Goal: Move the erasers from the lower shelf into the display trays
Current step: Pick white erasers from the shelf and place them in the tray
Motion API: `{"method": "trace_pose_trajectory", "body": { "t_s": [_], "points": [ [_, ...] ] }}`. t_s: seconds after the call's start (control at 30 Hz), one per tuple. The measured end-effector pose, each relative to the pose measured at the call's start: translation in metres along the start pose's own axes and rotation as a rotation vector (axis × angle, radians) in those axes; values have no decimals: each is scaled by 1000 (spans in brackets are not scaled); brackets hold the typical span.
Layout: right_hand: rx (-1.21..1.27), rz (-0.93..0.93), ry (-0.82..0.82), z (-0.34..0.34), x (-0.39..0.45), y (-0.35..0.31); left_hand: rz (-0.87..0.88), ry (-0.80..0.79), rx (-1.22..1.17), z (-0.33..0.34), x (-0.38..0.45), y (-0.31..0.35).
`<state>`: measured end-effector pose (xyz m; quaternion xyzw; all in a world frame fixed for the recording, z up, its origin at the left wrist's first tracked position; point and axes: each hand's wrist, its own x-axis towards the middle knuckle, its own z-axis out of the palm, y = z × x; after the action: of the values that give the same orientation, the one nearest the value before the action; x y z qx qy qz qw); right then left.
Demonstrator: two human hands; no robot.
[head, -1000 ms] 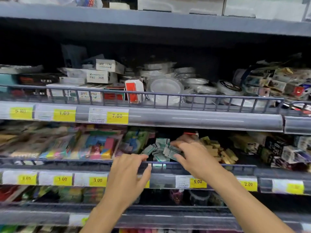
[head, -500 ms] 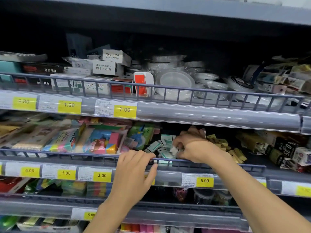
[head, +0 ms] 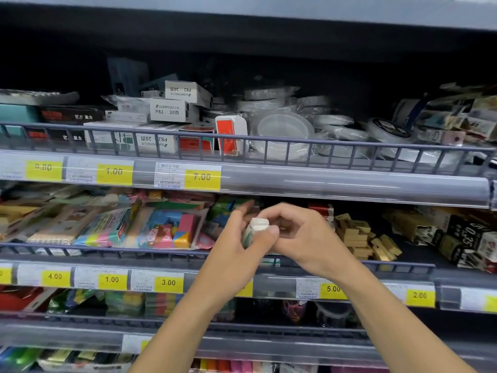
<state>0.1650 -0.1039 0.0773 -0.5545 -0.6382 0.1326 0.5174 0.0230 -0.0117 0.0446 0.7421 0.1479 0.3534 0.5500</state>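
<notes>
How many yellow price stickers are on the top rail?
3, all on the top rail's left half: 9.80 sticker farthest left, 1.00 sticker beside it, 7.00 sticker nearest the middle. None looks hidden.

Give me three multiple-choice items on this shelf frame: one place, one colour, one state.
1. Where are the small white erasers now?
A. Between both hands, in front of the middle shelf
B. On the top shelf
C. On the floor

2. What colour is the price part of the 7.00 shelf label?
A. Blue
B. Yellow
C. Red

3. What is the left hand doing?
A. Hanging idle
B. Pressing a price label
C. Holding the erasers with thumb and fingers

Answers:
1 A: the erasers sit between the left hand and the right hand.
2 B: the price sits on a yellow patch.
3 C: its thumb lies against the erasers' near side.
</notes>
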Motion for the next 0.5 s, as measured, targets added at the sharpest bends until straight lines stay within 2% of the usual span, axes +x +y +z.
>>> {"method": "trace_pose_trajectory", "body": {
  "t_s": [0.13, 0.23, 0.33, 0.5],
  "points": [
    [-302, -128, 92, 12, -2, 3, -18, -15, -60, -1, -1, 4],
    [-413, -123, 59, 10, -2, 5, -23, -8, -95, -8, -2, 1],
    [-395, 49, 28, -4, 3, 7, -40, 104, -75, -16, -3, -4],
    [-729, 376, -71, -12, 13, 19, -146, 210, -182, -31, -3, -9]
  ]
}}
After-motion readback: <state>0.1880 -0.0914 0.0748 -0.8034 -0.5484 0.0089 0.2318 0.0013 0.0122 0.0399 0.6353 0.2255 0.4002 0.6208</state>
